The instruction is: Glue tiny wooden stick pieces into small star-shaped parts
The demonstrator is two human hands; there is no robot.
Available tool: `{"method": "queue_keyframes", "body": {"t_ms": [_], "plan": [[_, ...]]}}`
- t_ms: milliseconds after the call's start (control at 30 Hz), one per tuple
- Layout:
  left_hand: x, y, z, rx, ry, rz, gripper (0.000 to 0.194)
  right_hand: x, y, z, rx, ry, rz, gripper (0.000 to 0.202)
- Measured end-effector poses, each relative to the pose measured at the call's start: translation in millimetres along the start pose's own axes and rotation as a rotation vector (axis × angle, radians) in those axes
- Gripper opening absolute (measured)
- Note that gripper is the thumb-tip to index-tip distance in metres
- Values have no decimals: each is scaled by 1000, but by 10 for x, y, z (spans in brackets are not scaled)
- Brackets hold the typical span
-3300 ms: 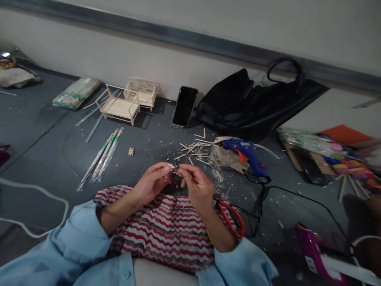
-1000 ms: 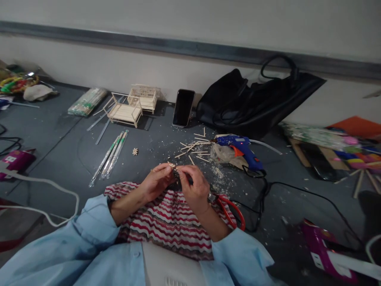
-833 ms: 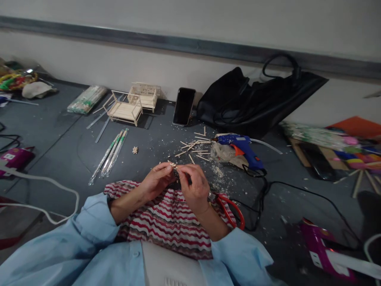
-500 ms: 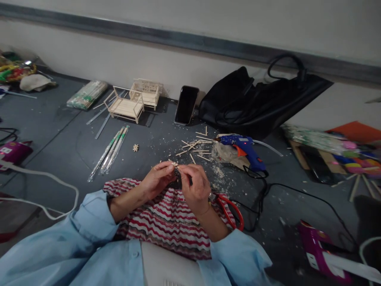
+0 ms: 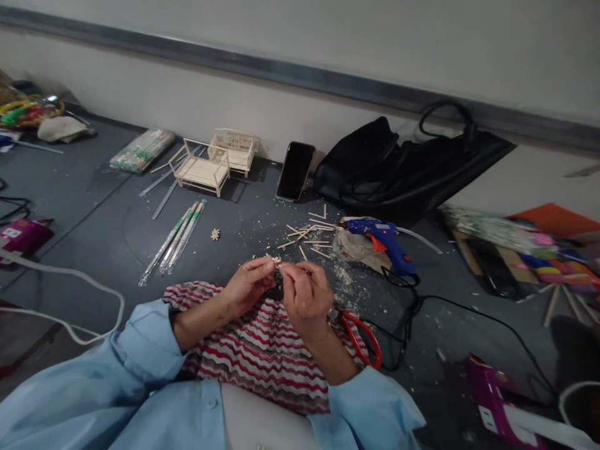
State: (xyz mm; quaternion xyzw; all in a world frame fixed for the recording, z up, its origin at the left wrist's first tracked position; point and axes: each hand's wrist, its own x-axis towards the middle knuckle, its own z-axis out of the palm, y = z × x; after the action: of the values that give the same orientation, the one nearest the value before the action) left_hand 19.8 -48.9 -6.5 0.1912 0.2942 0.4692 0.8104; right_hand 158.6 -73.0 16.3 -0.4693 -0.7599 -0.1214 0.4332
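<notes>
Between my fingertips is a small pale wooden piece (image 5: 277, 262), partly hidden by the fingers. My left hand (image 5: 248, 286) pinches it from the left, and my right hand (image 5: 307, 295) closes on it from the right. Just beyond lie short cut wooden sticks (image 5: 309, 232) among pale crumbs. A small flower-shaped wooden piece (image 5: 215, 234) rests on the table to the left. Red-handled scissors (image 5: 363, 340) lie beside my right wrist, their blades hidden. A blue glue gun (image 5: 382, 237) with an orange trigger sits to the right of the sticks.
Two miniature wooden furniture pieces (image 5: 204, 173) stand near the wall, beside a propped phone (image 5: 295, 170) and a black bag (image 5: 384, 172). Wrapped stick bundles (image 5: 173, 244) lie left. A black cord (image 5: 487, 317) runs right towards a purple power strip (image 5: 497, 394). Striped cloth (image 5: 262, 356) covers my lap.
The view has tilted slightly, so the background sits a little lower. Both hands stay together on the small piece; my right fingers have shifted slightly around it.
</notes>
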Motion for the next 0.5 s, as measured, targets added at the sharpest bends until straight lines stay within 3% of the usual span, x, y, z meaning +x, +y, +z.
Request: {"method": "queue_keyframes", "body": {"t_ms": [133,500], "plan": [[-6,-10,10,24,28,15,30,19,-11,-5,-24,-2,37,16],[-43,-7,58,101,123,52,31,4,-1,0,-51,-30,12,15]]}}
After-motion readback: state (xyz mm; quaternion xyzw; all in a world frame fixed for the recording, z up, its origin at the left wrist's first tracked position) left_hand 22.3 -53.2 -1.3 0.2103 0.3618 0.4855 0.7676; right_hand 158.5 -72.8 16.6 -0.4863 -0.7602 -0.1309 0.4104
